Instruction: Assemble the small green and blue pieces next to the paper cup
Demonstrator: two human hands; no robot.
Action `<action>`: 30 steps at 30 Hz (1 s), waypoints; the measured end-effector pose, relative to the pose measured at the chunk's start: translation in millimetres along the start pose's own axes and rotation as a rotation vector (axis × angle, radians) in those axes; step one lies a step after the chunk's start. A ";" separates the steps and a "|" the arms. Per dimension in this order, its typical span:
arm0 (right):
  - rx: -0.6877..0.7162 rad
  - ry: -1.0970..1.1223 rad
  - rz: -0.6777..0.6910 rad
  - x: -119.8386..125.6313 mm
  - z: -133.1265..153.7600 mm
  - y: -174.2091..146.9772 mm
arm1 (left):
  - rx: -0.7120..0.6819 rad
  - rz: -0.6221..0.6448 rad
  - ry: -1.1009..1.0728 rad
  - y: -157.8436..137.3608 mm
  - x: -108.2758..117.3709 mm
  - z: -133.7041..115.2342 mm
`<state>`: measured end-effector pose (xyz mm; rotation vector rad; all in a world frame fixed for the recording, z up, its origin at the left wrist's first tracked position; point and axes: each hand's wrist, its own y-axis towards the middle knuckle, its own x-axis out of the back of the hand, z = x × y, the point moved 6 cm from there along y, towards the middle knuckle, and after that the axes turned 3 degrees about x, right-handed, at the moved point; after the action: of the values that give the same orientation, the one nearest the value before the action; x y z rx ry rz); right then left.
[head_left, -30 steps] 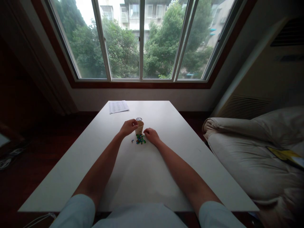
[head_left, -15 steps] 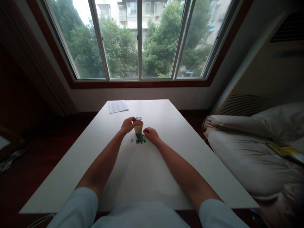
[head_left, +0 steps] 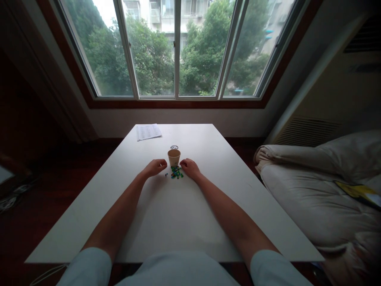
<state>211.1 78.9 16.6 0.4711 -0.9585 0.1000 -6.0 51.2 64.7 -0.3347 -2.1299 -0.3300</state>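
A tan paper cup stands upright on the white table. Small green, blue and dark beads lie in a loose pile just in front of it. My left hand is left of the cup, apart from it, fingers curved with a small gap at the thumb and nothing seen in them. Right of the cup, beside the pile, my right hand rests low with its fingers curled together; whatever they hold is hidden. Two or so stray beads lie near my left fingertips. The inside bottom of the cup is out of sight.
Behind the cup lies a small dark-rimmed, ring-like item. Printed sheets lie at the table's far left corner. A padded beige couch stands to the right, and a window is beyond the table.
My left hand has left the cup's rim and moved down and to the left, toward the table. The right hand stays beside the beads. The view has shifted slightly.
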 end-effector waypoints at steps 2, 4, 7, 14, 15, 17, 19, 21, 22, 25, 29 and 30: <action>-0.008 0.003 0.008 -0.6 -0.8 0.5 | 0.006 0.095 0.037 -1.6 -3.7 2.0; -0.008 0.007 0.014 -1.1 -1.2 1.2 | 0.001 0.170 0.095 -3.5 -8.0 -0.2; 0.008 0.010 0.004 -0.7 -0.5 2.0 | -0.007 0.227 0.190 -6.1 -14.3 -6.1; -0.001 0.010 0.004 -0.7 0.2 1.6 | -0.036 0.157 0.289 -6.1 -22.7 -13.9; 0.001 0.009 0.001 -0.5 0.4 1.4 | -0.032 0.149 0.293 -5.9 -23.3 -13.8; 0.008 0.006 -0.005 0.0 0.5 1.3 | -0.032 0.134 0.297 -5.6 -23.9 -13.9; 0.015 0.007 -0.009 0.5 0.5 1.2 | -0.049 0.122 0.300 -5.5 -24.3 -14.7; 0.021 0.013 -0.015 1.0 0.6 1.2 | -0.075 0.114 0.307 -5.3 -24.9 -15.7; 0.023 0.015 -0.019 1.3 0.6 1.2 | -0.085 0.110 0.309 -5.2 -25.3 -15.8; 0.020 0.021 -0.014 1.3 0.5 1.2 | -0.096 0.100 0.318 -4.4 -26.8 -14.6; 0.022 0.022 -0.016 1.2 0.1 0.8 | -0.120 0.082 0.329 -3.9 -29.3 -13.5; 0.026 0.023 -0.020 1.2 -0.1 0.6 | -0.131 0.075 0.332 -3.9 -29.8 -13.6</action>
<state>211.7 79.4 17.8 0.5023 -0.9307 0.0995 18.9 39.4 46.7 -0.4052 -1.7706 -0.4504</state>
